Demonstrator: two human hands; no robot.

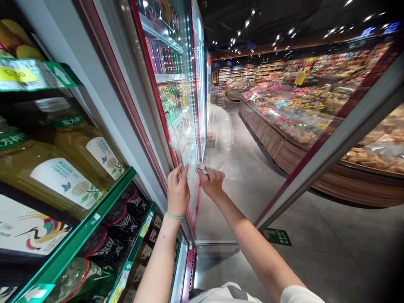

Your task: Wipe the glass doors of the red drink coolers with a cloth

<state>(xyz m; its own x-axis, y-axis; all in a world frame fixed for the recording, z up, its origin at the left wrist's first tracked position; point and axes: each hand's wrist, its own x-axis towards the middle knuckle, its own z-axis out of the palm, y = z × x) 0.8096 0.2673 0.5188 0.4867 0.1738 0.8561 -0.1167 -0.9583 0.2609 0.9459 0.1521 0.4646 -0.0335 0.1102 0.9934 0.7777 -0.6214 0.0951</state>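
My left hand (178, 191), with a thin band on the wrist, is raised in front of the glass door (240, 198) of a drinks cooler. Its fingers are curled and pressed together, and what they hold, if anything, is hidden. Close beside it on the right, my right hand (213, 182) is closed in a pinch. Something small and pale (201, 168) shows at its fingertips, too small to name. The two hands are slightly apart. The door stands swung out, its metal frame (328, 141) slanting up to the right.
On the left, cooler shelves hold large bottles of yellowish tea (63, 181) and dark soda bottles (116, 223) behind green price rails (94, 216). Further on stands another lit drinks cooler (172, 80). Beyond the glass, a wood-sided display (284, 155) bears heaped packaged goods. A green exit sign (277, 237) marks the floor.
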